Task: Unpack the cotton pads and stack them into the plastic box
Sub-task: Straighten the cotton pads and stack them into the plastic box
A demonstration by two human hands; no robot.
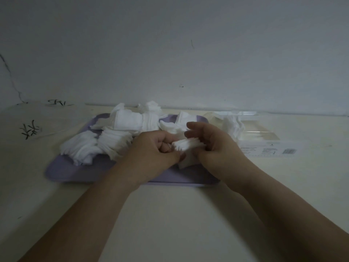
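Loose white cotton pads point(113, 135) lie in heaps on a lilac tray point(75, 173) at the table's middle. Over the tray's right half, my left hand point(154, 154) and my right hand point(215, 146) together hold a small bunch of cotton pads point(187, 146), edges fanned upward. The left fingers curl against the bunch's left end; the right fingers and thumb wrap its right end. A clear plastic box point(264, 137) lies to the right of the tray, with a few pads point(232, 125) standing at its left end.
The tray and box sit on a pale table against a white wall point(170, 53). Black scribbles point(28, 131) mark the table's left side. A barcode label point(289, 151) shows on the box's front wall.
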